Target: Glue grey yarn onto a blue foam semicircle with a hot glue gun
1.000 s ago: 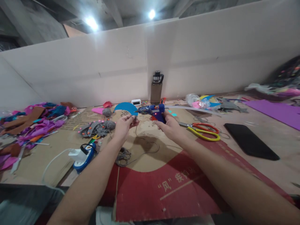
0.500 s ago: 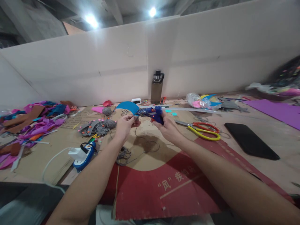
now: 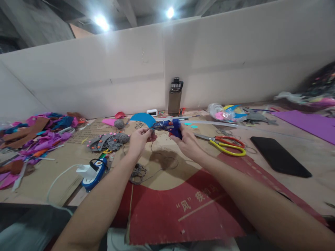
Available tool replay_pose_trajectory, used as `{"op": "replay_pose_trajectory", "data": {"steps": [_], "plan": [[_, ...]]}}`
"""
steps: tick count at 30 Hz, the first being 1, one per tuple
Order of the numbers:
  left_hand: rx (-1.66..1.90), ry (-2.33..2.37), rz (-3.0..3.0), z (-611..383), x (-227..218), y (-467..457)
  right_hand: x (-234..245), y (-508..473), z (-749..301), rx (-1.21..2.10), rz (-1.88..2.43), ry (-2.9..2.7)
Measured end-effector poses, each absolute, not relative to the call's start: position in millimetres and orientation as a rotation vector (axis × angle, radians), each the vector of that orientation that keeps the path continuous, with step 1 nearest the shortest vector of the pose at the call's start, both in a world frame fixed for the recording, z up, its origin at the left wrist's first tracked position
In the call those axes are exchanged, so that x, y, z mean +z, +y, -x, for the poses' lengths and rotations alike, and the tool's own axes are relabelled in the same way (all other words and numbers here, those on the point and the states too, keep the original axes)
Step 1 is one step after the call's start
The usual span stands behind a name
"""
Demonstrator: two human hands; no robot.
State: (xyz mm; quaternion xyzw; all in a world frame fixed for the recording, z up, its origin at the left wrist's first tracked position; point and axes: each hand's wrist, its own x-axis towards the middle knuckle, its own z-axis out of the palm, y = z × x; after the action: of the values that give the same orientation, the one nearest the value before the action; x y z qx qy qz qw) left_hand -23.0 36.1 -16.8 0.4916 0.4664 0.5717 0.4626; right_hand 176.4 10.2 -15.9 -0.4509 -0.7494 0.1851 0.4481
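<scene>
My right hand (image 3: 190,139) is wrapped round the grip of a blue glue gun (image 3: 176,127), whose nozzle points left. A long translucent glue stick (image 3: 216,122) seems to run out of its back to the right. My left hand (image 3: 140,139) is closed at the nozzle, its fingertips pinching a small grey yarn piece (image 3: 153,132). A thin strand of grey yarn (image 3: 162,170) trails down from there to a loose tangle (image 3: 138,173) on the cardboard. Just beyond my left hand shows a curved blue sheet piece (image 3: 143,118); whether it touches the nozzle I cannot tell.
Red-and-brown cardboard (image 3: 167,212) covers the table in front. Scissors (image 3: 225,144) and a black phone (image 3: 280,157) lie right. A blue power strip (image 3: 95,174), grey yarn work (image 3: 107,141) and colourful scraps (image 3: 47,136) are left. A bottle (image 3: 175,99) stands by the wall.
</scene>
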Motion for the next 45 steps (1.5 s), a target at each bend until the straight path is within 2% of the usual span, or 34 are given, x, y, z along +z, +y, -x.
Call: {"op": "replay_pose_trajectory", "data": {"steps": [45], "plan": [[1.483,1.095,-1.117,25.5,-7.7,35.6,-20.1,14.9,-180.5,0.416,1.141,-1.832]]}}
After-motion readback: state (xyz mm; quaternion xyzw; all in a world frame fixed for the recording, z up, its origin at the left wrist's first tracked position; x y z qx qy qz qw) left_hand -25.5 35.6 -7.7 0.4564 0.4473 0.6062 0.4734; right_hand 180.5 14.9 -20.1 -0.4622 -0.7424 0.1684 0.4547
